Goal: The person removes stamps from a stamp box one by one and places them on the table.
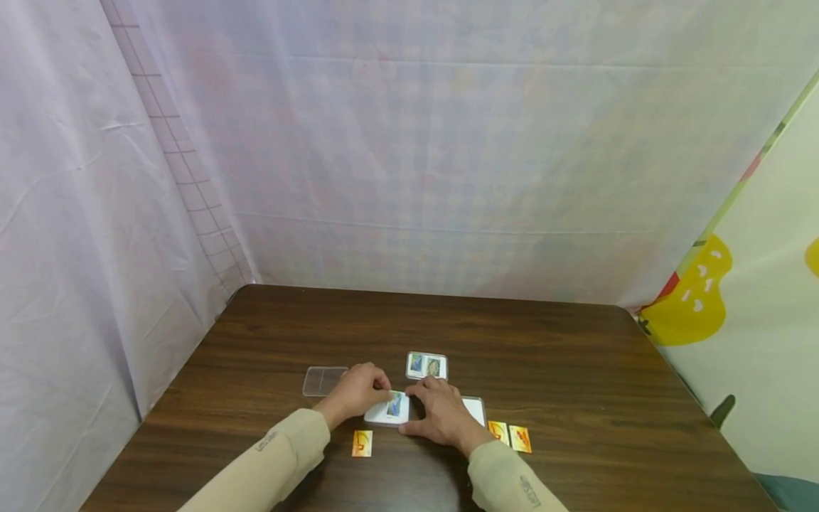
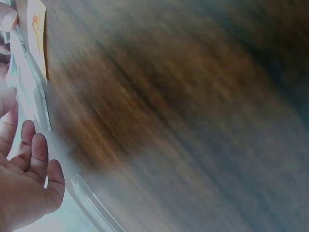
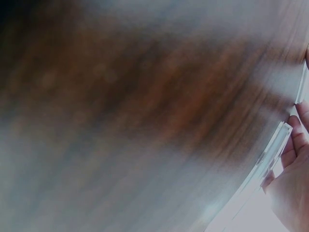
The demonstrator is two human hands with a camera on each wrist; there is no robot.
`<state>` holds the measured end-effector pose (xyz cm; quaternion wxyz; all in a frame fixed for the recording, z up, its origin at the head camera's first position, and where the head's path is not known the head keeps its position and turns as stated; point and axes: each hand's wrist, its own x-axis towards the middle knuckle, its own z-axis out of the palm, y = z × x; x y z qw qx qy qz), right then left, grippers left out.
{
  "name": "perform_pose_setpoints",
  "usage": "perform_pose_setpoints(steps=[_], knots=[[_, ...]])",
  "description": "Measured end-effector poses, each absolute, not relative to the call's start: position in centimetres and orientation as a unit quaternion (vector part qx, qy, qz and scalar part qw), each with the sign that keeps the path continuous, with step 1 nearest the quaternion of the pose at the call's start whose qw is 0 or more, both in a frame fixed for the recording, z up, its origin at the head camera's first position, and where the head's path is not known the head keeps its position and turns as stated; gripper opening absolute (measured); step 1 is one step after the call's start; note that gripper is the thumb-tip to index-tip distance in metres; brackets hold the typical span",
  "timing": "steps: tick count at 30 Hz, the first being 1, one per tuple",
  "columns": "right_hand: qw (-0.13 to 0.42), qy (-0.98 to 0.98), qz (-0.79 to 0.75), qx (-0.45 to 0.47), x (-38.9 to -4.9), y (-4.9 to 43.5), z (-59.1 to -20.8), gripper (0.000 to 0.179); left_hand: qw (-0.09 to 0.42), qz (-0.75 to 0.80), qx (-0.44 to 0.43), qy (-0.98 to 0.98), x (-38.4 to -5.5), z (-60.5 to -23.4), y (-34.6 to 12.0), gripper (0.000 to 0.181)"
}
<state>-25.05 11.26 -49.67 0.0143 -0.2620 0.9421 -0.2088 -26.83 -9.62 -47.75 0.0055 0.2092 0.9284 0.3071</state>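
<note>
On the table, a flat clear case with a white insert (image 1: 379, 417) lies between the hands. A small picture card (image 1: 396, 408) in blue and green is over the insert. My left hand (image 1: 357, 389) pinches the card's upper left edge between thumb and forefinger; its other fingers (image 2: 39, 157) are loosely bent in the left wrist view. My right hand (image 1: 441, 412) holds the case's right side, thumb at the near corner and forefinger at the far one. Under the right hand's outer side, another case with a white insert (image 1: 474, 408) is partly hidden.
Beyond the hands lies a case (image 1: 426, 365) with two pictures. A clear lid (image 1: 316, 382) is left of the left hand. One orange-yellow card (image 1: 362, 444) lies nearer; two more, including the rightmost card (image 1: 520, 439), are at right. Curtains surround the brown table (image 1: 544, 355).
</note>
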Motion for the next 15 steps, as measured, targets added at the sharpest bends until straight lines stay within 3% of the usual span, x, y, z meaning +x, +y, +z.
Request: perform_pose_setpoints(steps=[15], knots=[[0.018, 0.942, -0.206, -0.263, -25.04, 11.32, -49.7, 0.064, 0.045, 0.381, 0.217, 0.898, -26.49, -47.0, -10.26, 0.006]])
